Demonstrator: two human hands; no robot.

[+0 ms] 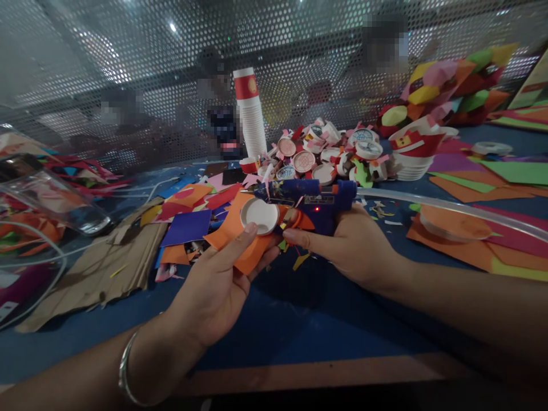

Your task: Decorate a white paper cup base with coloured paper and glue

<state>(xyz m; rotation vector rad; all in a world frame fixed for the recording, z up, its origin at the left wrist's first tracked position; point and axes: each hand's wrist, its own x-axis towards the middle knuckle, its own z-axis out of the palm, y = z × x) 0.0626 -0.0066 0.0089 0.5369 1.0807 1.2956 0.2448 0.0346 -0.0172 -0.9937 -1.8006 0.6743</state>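
In my left hand [222, 279] is a piece of orange paper [226, 231] with a round white paper cup base [260, 217] lying on it. The thumb presses on the base's near rim, and the fingers support the paper from below. My right hand [357, 242] is wrapped round the handle of a blue glue gun [308, 191] whose small red light glows. Its nozzle points left, just above the far rim of the white base. I cannot tell whether the nozzle touches it. Most of the right fingers are hidden behind the handle.
A tall stack of paper cups [252, 123] stands behind a heap of cut cup bases [317, 151]. More nested cups [413, 154] are at right. Coloured paper sheets [509, 177] lie at right, cardboard [98, 268] at left. A clear plastic container [64, 197] and white cables are at far left.
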